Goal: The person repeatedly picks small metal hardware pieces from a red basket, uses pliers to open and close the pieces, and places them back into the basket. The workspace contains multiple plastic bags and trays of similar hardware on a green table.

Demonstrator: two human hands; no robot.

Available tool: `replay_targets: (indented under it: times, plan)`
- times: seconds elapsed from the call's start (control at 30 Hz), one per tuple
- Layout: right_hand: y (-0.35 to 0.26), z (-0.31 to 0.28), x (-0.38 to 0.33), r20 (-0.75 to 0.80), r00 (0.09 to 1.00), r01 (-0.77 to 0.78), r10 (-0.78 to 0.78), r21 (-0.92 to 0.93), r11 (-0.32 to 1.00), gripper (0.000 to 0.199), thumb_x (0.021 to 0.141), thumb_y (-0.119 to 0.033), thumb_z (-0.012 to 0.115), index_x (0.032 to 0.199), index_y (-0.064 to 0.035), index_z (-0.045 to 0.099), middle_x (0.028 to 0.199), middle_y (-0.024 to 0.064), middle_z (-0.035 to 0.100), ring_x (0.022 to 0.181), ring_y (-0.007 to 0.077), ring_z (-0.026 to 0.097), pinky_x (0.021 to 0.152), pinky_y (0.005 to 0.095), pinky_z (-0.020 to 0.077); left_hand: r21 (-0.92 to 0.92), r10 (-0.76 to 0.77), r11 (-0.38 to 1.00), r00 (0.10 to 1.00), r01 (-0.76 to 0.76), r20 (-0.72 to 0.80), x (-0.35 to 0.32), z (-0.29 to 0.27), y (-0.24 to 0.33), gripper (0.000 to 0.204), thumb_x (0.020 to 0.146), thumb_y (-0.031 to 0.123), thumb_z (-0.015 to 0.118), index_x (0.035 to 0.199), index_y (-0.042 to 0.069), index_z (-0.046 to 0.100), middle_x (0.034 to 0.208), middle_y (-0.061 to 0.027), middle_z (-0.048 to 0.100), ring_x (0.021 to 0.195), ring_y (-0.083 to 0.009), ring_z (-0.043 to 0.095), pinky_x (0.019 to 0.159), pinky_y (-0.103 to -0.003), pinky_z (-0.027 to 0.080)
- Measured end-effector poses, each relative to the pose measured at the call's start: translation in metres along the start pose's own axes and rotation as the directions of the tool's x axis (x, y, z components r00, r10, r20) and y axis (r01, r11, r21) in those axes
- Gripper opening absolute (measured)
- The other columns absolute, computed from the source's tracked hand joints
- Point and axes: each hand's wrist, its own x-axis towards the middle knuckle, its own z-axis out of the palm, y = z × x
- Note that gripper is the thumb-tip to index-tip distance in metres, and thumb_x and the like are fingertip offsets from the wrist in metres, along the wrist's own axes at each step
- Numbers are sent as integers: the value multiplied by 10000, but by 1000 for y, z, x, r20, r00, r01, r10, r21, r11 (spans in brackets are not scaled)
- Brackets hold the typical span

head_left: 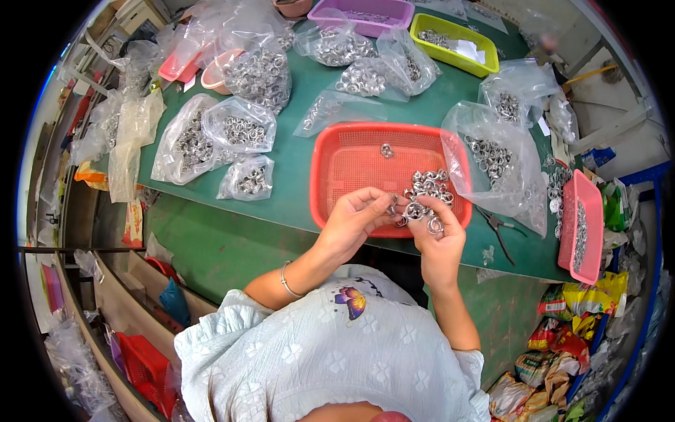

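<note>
Both my hands are over the near side of a red plastic basket point(320, 169). My left hand point(356, 216) is closed, thumb and forefinger pinching a small silver metal ring point(392, 205). Close beside it, my right hand point(440, 238) is curled around a few shiny metal rings point(435, 225), which show at its fingertips and palm. Whether the rings are linked to one another cannot be made out. Behind the right hand, a heap of similar rings point(430, 184) lies in the basket's right part. A small cluster of rings point(386, 150) sits apart near its far side.
Clear bags of metal rings point(242, 130) crowd the green table point(292, 165) at left and back. Another bag point(492, 158) overlaps the basket's right rim. Pliers point(498, 228) lie near the front edge, beside a pink basket point(571, 243). Purple point(390, 27) and yellow-green baskets point(485, 69) stand behind.
</note>
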Motion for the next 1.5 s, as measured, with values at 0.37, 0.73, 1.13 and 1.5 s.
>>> replay_targets:
  times: [0.37,0.73,1.13,1.5]
  plan:
    - [-3,9,1,104,945,320,-311,-496,807,292,645,86,685,926,28,632,936,43,511,502,26,362,449,187,312,-60,-121,990,984,129,128,-2,-7,-11,201,897,142,519,949,-43,579,949,-112,618,888,-167,604,836,-302,485]
    - [0,4,4,62,947,309,-316,-455,835,282,677,65,671,952,40,613,939,73,570,553,47,432,489,191,366,-120,-116,984,984,133,137,4,-14,-20,266,897,195,525,1013,-41,567,1007,-113,599,951,-176,581,891,-322,463]
    - [0,-19,22,154,771,-541,618,672,507,375,941,-348,402,978,3,530,788,33,559,396,30,282,345,171,225,-133,-114,986,991,105,-64,8,-15,-20,249,905,205,497,1035,11,584,1187,-172,538,1122,-257,512,962,-355,404]
    - [15,-38,52,139,905,-394,402,628,671,252,949,-203,407,1098,-18,488,640,-20,358,443,63,293,379,195,266,-125,-84,989,993,74,-79,5,-9,-10,261,915,208,479,1051,5,571,1221,-180,509,1177,-256,459,989,-375,373]
